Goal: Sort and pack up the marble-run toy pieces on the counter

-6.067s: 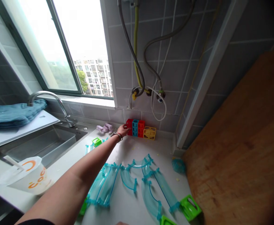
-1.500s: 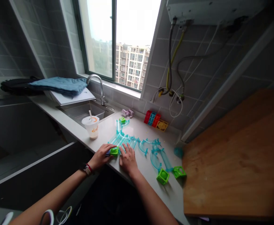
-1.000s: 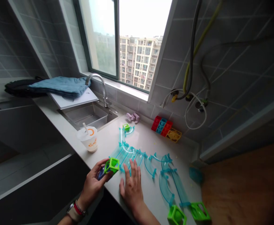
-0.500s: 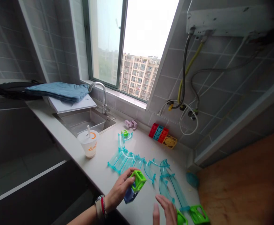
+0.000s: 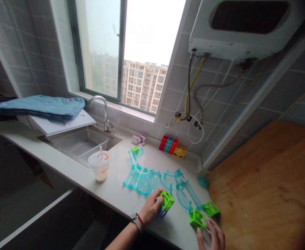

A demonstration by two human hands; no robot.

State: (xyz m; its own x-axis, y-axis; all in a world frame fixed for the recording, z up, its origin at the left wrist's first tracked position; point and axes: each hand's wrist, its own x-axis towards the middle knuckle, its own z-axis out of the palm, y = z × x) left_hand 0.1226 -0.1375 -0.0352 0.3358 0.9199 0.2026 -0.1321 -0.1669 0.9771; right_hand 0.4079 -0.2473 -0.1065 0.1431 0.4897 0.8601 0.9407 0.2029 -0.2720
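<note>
My left hand [image 5: 150,209] grips a green cube block [image 5: 167,200] with open sides. Directly below that cube is a blue block [image 5: 162,212], partly hidden by my fingers. At the lower right, my right hand [image 5: 213,235] has its thumb and fingers apart, close to another green cube block [image 5: 197,218] on the counter. Whether the fingertips touch that block I cannot tell. One more green block [image 5: 211,209] lies just beyond it, by the end of a clear teal track piece [image 5: 192,196].
Several clear teal track pieces [image 5: 142,180] spread across the counter [image 5: 131,205]. A plastic cup with a straw [image 5: 100,168] stands near the sink [image 5: 81,140]. Red, blue and yellow blocks [image 5: 169,145] line the wall. A wooden board [image 5: 267,180] borders the right side.
The view has turned to the right and up. My right hand has come up to the green block by the track. My left hand still holds the green and blue blocks.
</note>
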